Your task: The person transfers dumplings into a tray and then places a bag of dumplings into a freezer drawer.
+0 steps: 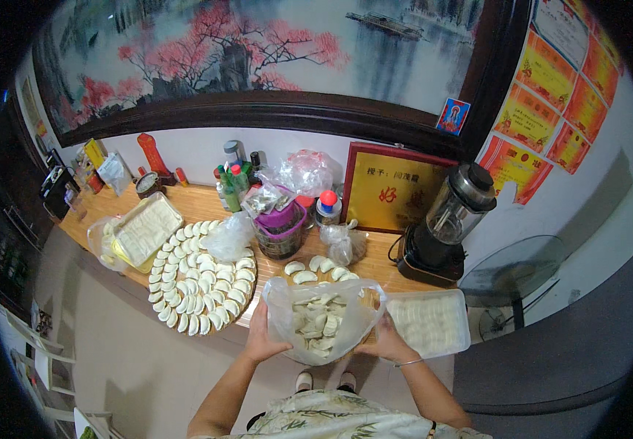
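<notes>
A clear plastic bag [280, 300] with many pale dumplings [320, 322] inside hangs at the table's front edge, its mouth spread wide toward me. My left hand [264, 338] is closed on the bag's left side, with the thumb pressed across its near face. On the opposite side my right hand [386, 341] grips the bag's edge; some of its fingers are hidden. Just behind the bag, several loose dumplings [305, 276] lie on a board that the bag partly covers. Beside my right hand sits a translucent plastic box [465, 333] with dumplings in rows.
To the left, a round board bears rings of white dumplings [203, 301]; a crumpled plastic bag [230, 238] rests on it. Beyond stands a white tray [148, 230]. A purple-rimmed container [280, 233], bottles [236, 179], a gold plaque [386, 194] and a blender [448, 223] line the wall.
</notes>
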`<state>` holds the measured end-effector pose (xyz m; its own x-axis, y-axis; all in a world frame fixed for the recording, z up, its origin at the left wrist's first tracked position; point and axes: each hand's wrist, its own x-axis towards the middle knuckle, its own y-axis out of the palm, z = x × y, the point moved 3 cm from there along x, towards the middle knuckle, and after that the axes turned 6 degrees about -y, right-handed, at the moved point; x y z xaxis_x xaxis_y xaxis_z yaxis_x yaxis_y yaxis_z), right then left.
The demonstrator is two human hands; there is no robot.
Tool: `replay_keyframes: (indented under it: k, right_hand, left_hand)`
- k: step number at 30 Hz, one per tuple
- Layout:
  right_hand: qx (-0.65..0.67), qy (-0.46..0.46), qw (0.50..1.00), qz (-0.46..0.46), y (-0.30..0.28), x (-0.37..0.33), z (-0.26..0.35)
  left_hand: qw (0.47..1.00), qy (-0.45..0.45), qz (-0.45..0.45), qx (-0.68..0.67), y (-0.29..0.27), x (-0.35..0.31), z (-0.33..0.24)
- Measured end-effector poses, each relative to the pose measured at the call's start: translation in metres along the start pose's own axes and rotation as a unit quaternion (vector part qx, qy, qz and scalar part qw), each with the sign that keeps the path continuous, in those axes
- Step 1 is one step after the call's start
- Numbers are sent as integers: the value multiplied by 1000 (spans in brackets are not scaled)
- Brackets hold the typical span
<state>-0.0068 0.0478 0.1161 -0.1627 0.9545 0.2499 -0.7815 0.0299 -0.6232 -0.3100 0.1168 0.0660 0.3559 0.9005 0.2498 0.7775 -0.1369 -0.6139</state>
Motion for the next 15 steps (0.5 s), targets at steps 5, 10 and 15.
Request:
replay_keyframes:
  k: [5,10,15]
  right_hand:
    - [-49,108,993,-4,59,30,-39]
    - [161,73,981,-75,134,27,-237]
    - [119,25,991,-59,146,36,-189]
  left_hand:
    - [988,37,60,138,15,24,-6]
    - [943,-142,236,185,76,62,36]
    - [994,-79,-28,-67,68,30,50]
